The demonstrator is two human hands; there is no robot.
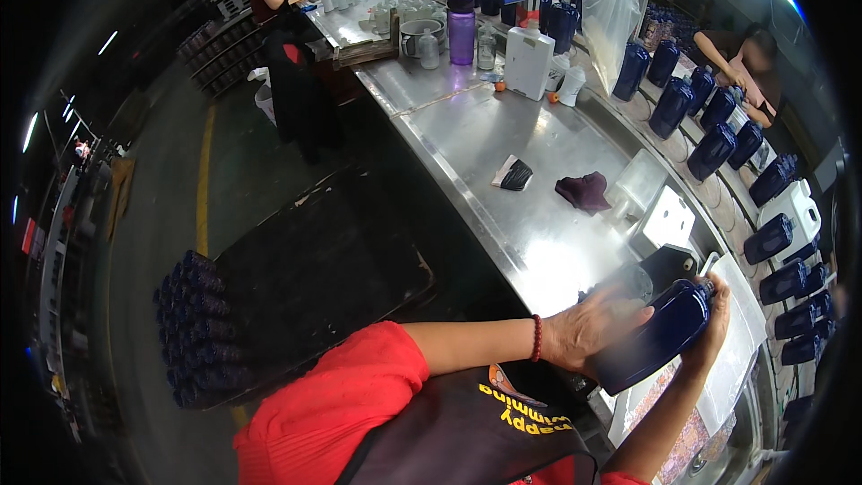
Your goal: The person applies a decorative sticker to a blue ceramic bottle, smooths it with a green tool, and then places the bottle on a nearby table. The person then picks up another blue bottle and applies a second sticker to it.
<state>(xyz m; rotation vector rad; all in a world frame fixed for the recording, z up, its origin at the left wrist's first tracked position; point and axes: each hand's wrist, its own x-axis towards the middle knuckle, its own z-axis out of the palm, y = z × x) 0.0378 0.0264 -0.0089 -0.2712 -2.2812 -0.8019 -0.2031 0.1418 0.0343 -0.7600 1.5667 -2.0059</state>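
A dark blue glossy bottle [663, 334] with a short neck is held tilted in front of me, its neck to the upper right. My right hand [716, 321] is closed round its neck and shoulder end. My left hand [588, 330], with a red bead bracelet on the wrist, is at the bottle's left side. Its fingers are smeared by motion, so their grip does not show. Beyond the left hand is a blurred grey round thing [634, 282]. Beneath the bottle lie white sheets [738, 305] and a patterned sheet [678, 436].
On the metal table [449, 153] lie a dark purple cloth [584, 190] and a black-and-white piece [513, 173]. A purple drinking bottle [461, 29] and white jug [530, 63] stand farther back. Blue bottles [715, 151] line the right side. Another person [750, 72] works across. Bottles [199, 328] stand lower left.
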